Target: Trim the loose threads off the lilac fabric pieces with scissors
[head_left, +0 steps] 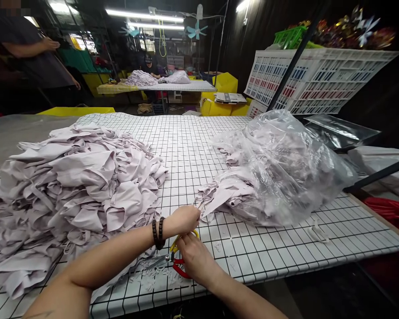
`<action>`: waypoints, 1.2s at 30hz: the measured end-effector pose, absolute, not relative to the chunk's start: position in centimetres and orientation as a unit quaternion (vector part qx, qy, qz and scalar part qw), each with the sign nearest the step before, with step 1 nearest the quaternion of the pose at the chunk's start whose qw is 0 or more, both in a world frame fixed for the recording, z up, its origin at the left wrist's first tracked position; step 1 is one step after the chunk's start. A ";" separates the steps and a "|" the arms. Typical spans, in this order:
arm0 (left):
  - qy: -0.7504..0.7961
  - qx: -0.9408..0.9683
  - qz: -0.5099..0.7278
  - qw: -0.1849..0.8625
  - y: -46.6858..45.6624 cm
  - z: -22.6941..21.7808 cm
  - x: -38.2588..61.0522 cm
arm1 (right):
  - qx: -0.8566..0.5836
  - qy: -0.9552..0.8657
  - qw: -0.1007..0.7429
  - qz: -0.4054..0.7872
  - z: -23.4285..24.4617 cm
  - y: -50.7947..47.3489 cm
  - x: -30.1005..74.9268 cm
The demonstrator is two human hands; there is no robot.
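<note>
My left hand [182, 219], with dark beaded bracelets on the wrist, reaches across to the right. Its closed fingers pinch the near end of a pale lilac garment [227, 195] that spills from a clear plastic bag [285, 173]. Just below it, my right hand [197, 259] is closed around scissors [172, 257] with one red and one yellow handle loop. The blades point left over small pale scraps [149, 279] on the table. To the left of both hands rises a big heap of the same lilac garments [86, 177].
A white table [192, 155] with a black grid lies under everything. A black pole and white plastic crates [319, 79] stand at the right. One person [36, 57] stands at the far left; another [149, 66] is behind a distant table. A pale strip [319, 232] lies near the right edge.
</note>
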State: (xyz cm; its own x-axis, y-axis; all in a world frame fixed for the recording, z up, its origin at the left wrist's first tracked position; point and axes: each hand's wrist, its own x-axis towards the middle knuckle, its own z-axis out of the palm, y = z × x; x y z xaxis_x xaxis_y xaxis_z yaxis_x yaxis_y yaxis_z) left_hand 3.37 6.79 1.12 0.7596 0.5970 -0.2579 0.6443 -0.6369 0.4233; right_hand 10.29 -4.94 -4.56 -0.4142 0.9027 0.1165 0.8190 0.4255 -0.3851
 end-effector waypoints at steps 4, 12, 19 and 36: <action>0.292 0.897 -0.057 0.326 8.0 0.9 3.0 | -0.526 -0.823 0.154 0.150 -4.1 -5.1 10.2; 0.270 0.835 0.058 0.476 8.3 1.4 2.4 | -0.548 -0.701 0.387 0.243 -1.1 -7.3 14.6; 0.255 0.769 0.124 0.573 4.9 4.6 2.6 | -0.675 -0.576 0.461 0.026 -1.2 -1.7 22.2; 0.347 0.551 0.304 0.696 -2.5 5.7 -0.3 | -0.472 -0.739 0.353 0.325 4.4 3.9 18.5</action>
